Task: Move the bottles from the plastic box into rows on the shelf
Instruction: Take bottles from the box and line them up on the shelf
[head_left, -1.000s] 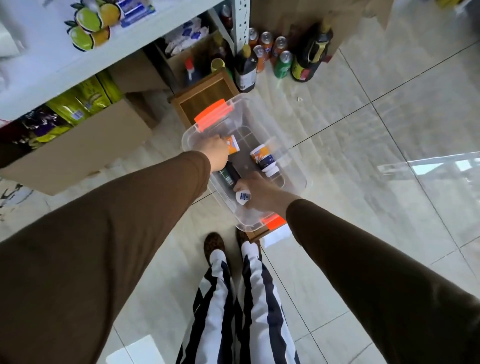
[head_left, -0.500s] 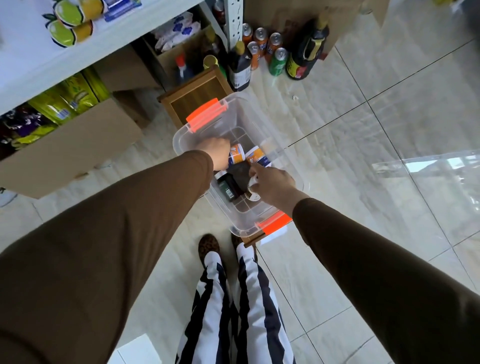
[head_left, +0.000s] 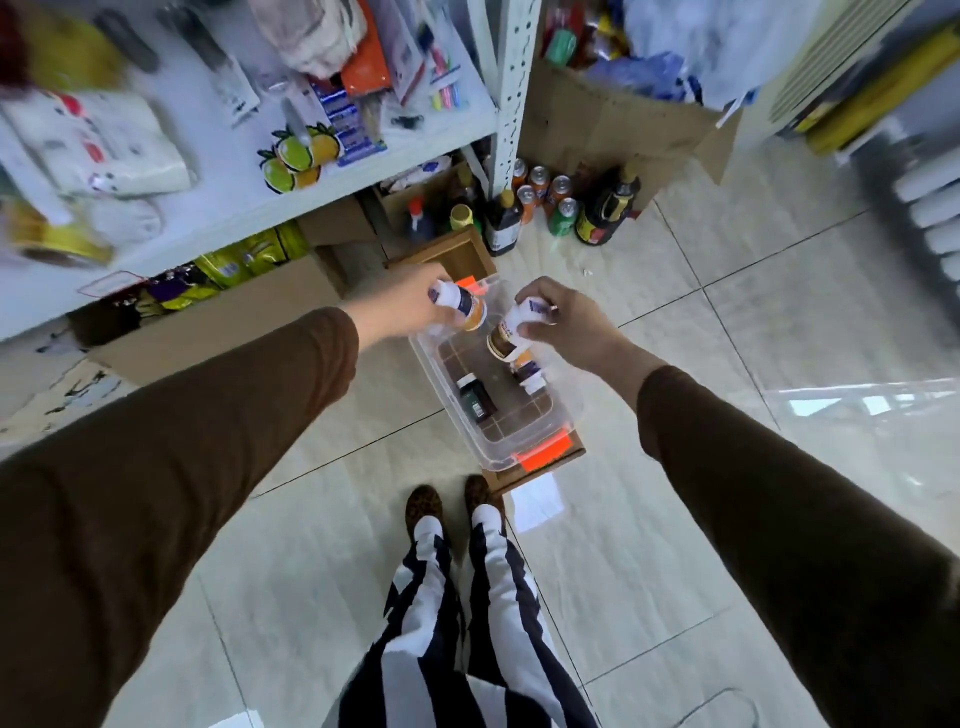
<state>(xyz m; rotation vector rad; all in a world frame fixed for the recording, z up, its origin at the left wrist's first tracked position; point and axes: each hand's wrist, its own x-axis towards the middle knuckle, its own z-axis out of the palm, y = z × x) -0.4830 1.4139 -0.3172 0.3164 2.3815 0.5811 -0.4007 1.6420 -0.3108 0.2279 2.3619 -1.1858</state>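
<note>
A clear plastic box (head_left: 519, 447) with orange latches stands on a wooden crate on the floor. My left hand (head_left: 400, 301) grips a white-capped bottle with an orange label (head_left: 460, 304) above the box's far end. My right hand (head_left: 558, 317) holds a brown bottle with a white cap (head_left: 506, 335) just above the box. Inside the box lie a dark bottle (head_left: 475, 397) and another orange-labelled bottle (head_left: 530, 371). The white shelf (head_left: 223, 192) runs across the upper left, crowded with packets.
A cardboard box (head_left: 218, 322) sits under the shelf at left. Dark sauce bottles and drink cans (head_left: 550, 202) stand on the floor beyond the plastic box by the shelf post. A torn cardboard carton (head_left: 623, 124) is behind them. My feet (head_left: 452, 509) are just before the crate.
Both hands have risen out of the box, each with a bottle in it. The camera has tilted up, bringing the shelf top into view.
</note>
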